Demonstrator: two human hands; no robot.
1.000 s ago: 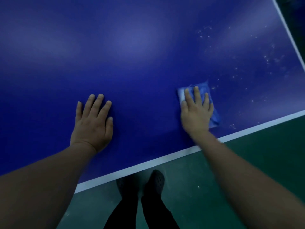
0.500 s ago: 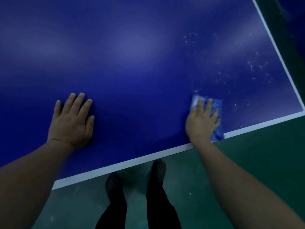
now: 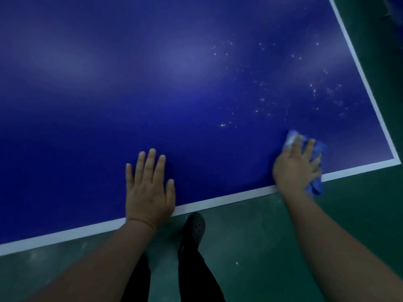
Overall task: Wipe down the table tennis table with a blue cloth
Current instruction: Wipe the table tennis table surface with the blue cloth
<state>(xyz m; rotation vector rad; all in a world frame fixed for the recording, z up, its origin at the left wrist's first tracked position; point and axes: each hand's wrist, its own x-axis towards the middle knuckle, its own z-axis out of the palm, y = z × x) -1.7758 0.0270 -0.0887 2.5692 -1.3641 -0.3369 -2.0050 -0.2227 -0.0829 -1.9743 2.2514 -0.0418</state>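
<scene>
- Dark blue table tennis table (image 3: 196,88), white-lined edges, above a green floor (image 3: 272,236); I can read no writing on it.
- My left hand (image 3: 150,188) lies flat at the near edge, fingers straight.
- My right hand (image 3: 296,164) presses the blue cloth (image 3: 319,149) with spread fingers by the near right corner, below white specks (image 3: 261,99).

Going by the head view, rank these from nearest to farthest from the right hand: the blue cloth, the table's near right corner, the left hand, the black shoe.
1. Blue cloth, directly under the right hand, which presses it on the table.
2. Table's near right corner, just to its right.
3. Black shoe on the floor and left hand flat on the table, both to its left: too close to call.
</scene>
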